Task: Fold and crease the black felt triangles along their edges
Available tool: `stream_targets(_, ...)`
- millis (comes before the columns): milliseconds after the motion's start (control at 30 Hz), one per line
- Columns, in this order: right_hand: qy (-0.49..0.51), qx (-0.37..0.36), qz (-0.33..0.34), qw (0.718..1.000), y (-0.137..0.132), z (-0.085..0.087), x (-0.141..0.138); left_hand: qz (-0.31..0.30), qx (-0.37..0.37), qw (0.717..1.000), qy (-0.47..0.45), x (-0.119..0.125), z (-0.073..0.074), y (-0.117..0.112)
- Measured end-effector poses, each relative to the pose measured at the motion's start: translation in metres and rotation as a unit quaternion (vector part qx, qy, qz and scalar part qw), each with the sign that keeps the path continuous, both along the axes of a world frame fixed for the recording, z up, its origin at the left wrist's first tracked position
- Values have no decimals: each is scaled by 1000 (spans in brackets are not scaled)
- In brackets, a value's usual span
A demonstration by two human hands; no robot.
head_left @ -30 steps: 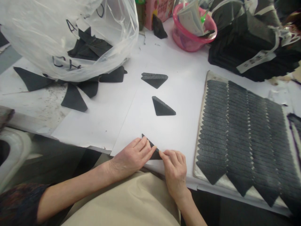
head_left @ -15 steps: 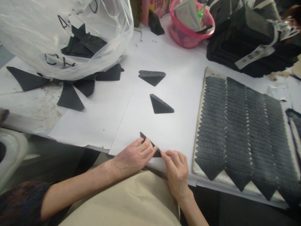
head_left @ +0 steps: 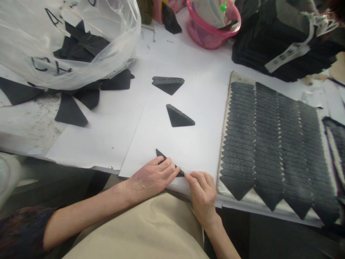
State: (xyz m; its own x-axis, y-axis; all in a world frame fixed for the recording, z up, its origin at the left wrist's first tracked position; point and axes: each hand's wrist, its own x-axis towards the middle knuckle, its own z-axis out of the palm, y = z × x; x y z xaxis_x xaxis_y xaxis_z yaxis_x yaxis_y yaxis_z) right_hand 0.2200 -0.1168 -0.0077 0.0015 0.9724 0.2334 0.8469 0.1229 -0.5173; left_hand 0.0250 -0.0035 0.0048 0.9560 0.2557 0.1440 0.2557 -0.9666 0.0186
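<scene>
At the table's front edge lies a small black triangular piece [head_left: 181, 173], flat and thin like leather or stiff fabric. My left hand [head_left: 153, 175] lies across its middle, fingers bent together and pressing its slanted edge, thumb tip near that edge. With thumb and forefinger, my right hand [head_left: 201, 187] pinches the piece's right-hand corner. The fingers hide much of it. Farther up the white sheet are two similar black pieces, a nearer one [head_left: 180, 118] and a farther one [head_left: 167, 86], each with a rough grey strip along its long edge.
Right of my hands, a pale board [head_left: 226, 108] carries rows of overlapping black pointed pieces. A lettered clear plastic bag [head_left: 118, 43] holds black pieces at the left, others lying under it. At the back are a pink basin [head_left: 212, 39] and a tied black stack [head_left: 258, 46].
The view has shifted slightly, so the table things sit a little farther left and higher. Both hands remain on the same piece, with almost no visible movement.
</scene>
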Motion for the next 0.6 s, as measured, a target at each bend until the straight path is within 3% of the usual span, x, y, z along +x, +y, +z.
stream_targets(367,-11,-8,-4,1000,-2,-3,2,-12,8,1000,-4,6,-1,-2)
stream_targets(600,58,-16,-68,996,0,-4,0,-29,-21,999,-37,10,-3,-1)
